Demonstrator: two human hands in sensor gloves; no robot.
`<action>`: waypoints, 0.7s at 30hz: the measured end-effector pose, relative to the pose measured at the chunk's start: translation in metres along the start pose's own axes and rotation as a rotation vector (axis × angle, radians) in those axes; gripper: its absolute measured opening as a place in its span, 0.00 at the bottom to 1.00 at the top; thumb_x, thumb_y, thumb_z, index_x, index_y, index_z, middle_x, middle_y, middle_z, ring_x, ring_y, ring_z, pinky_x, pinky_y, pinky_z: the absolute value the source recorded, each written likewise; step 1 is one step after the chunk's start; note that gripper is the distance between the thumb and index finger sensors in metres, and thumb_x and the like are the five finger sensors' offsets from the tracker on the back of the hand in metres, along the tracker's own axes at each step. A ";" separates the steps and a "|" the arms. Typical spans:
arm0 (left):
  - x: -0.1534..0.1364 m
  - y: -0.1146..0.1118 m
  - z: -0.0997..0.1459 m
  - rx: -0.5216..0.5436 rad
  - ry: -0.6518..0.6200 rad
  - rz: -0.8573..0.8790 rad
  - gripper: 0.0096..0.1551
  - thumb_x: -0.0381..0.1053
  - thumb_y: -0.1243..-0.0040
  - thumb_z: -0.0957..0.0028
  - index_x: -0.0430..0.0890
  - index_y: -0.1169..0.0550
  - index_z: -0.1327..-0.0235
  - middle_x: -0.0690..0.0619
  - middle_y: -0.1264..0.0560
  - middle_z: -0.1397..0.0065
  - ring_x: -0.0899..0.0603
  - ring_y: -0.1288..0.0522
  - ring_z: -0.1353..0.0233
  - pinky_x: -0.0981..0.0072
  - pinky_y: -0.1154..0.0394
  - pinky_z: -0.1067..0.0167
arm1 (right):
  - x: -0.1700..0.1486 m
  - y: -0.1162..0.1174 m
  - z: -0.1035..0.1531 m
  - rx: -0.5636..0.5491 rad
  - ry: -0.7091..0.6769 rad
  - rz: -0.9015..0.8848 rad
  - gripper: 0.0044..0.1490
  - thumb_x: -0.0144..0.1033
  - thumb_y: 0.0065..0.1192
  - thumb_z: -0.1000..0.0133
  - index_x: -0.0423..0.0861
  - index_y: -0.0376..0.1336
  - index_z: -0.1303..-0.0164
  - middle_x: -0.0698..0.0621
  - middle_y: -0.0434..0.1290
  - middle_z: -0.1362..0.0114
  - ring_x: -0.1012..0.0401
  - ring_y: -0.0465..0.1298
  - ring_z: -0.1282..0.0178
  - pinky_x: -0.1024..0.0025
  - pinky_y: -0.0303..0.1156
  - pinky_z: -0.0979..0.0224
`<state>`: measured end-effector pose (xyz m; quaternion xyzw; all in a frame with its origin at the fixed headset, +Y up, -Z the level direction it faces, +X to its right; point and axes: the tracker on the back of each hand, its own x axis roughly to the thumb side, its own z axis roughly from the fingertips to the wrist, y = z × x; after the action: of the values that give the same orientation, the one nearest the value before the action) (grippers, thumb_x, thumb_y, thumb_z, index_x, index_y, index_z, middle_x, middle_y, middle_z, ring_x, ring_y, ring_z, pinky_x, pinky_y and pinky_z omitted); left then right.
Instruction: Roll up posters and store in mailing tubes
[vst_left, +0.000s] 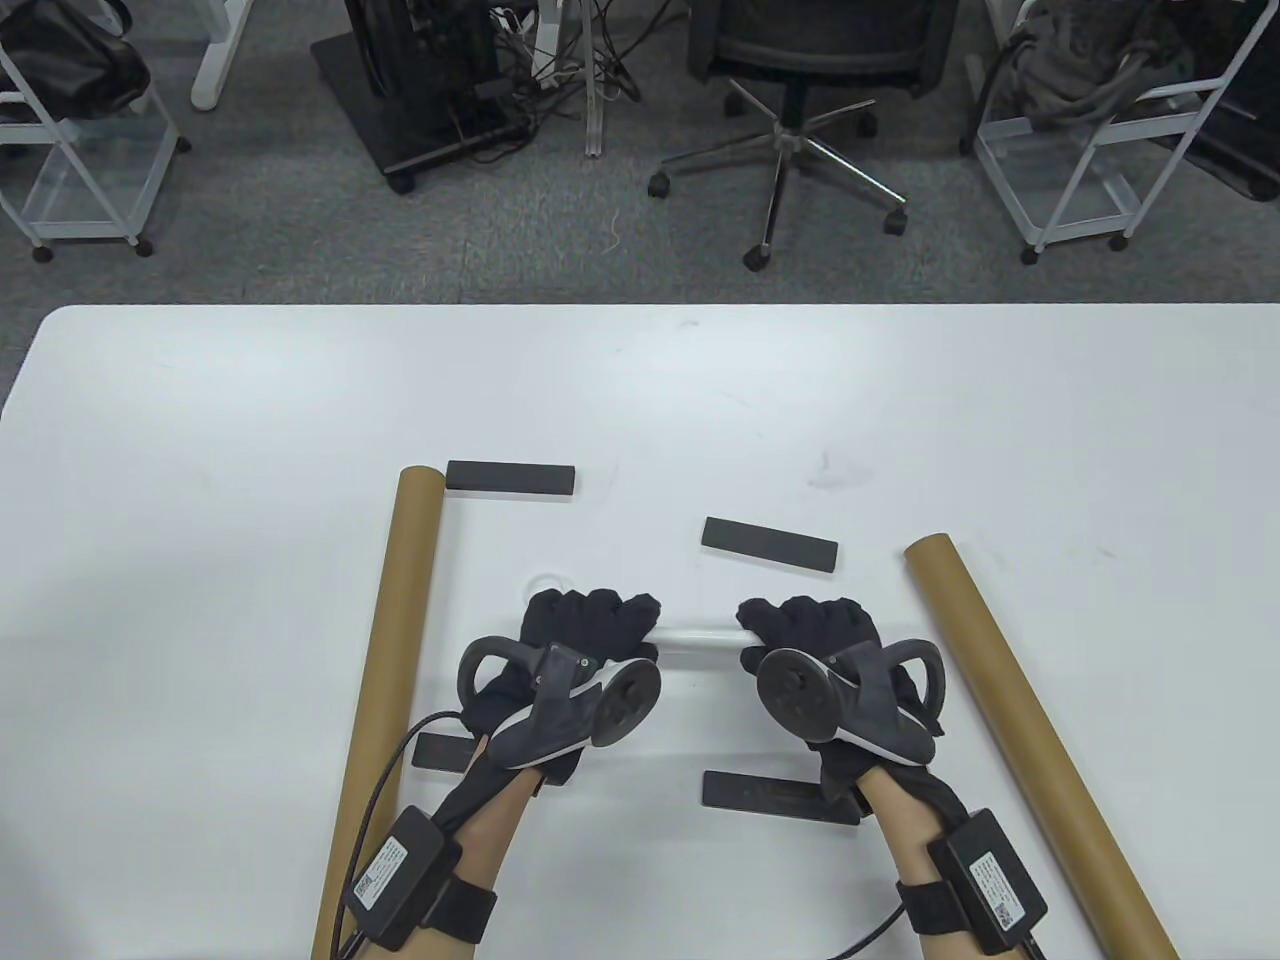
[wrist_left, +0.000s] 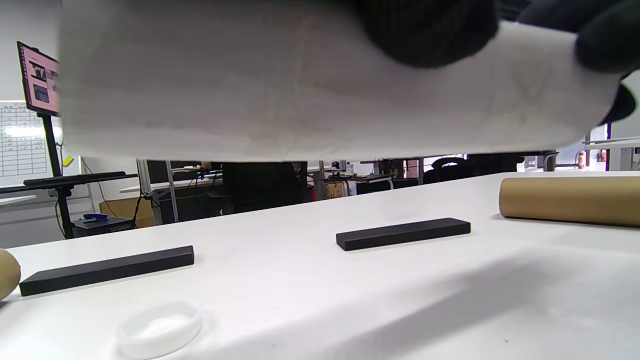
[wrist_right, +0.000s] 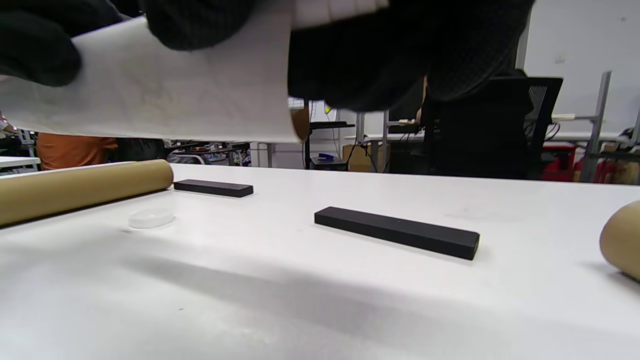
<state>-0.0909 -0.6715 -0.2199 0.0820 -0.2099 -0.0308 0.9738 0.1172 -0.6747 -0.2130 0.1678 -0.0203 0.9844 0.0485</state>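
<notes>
A rolled white poster (vst_left: 697, 637) is held just above the table, lying left to right between both hands. My left hand (vst_left: 590, 625) grips its left end and my right hand (vst_left: 810, 628) grips its right end, fingers curled over the roll (wrist_left: 300, 85) (wrist_right: 165, 90). One brown mailing tube (vst_left: 385, 690) lies lengthwise left of my left hand. A second brown mailing tube (vst_left: 1030, 730) lies slanted to the right of my right hand. A clear round tube cap (wrist_left: 160, 327) (wrist_right: 150, 218) sits on the table under the roll's left end.
Several flat black bars lie on the white table (vst_left: 200, 450): one (vst_left: 510, 477) by the left tube's far end, one (vst_left: 768, 543) beyond the roll, one (vst_left: 770, 795) near my right wrist, one (vst_left: 440, 750) partly hidden under my left wrist. An office chair (vst_left: 800, 90) stands beyond the table.
</notes>
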 end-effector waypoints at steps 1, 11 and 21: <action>-0.001 0.001 0.000 0.005 0.003 0.008 0.31 0.60 0.52 0.46 0.59 0.26 0.28 0.60 0.20 0.36 0.47 0.17 0.39 0.44 0.24 0.26 | -0.001 0.000 0.000 0.005 0.001 -0.017 0.36 0.45 0.50 0.43 0.45 0.57 0.25 0.45 0.71 0.35 0.45 0.75 0.41 0.31 0.64 0.26; 0.000 0.000 0.001 0.040 -0.004 -0.058 0.28 0.58 0.37 0.49 0.64 0.24 0.33 0.63 0.19 0.37 0.50 0.17 0.39 0.47 0.24 0.25 | 0.002 0.003 -0.001 -0.012 0.005 0.034 0.31 0.43 0.58 0.47 0.50 0.63 0.32 0.50 0.74 0.39 0.49 0.78 0.44 0.35 0.67 0.26; 0.006 0.005 0.002 0.071 -0.008 -0.129 0.28 0.59 0.36 0.50 0.65 0.22 0.32 0.59 0.26 0.30 0.46 0.24 0.30 0.44 0.29 0.22 | 0.002 0.002 0.001 -0.053 0.028 0.064 0.32 0.43 0.60 0.48 0.50 0.64 0.32 0.45 0.67 0.31 0.46 0.73 0.39 0.32 0.64 0.25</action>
<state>-0.0862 -0.6679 -0.2144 0.1295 -0.2090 -0.0862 0.9655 0.1150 -0.6767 -0.2118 0.1520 -0.0508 0.9868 0.0218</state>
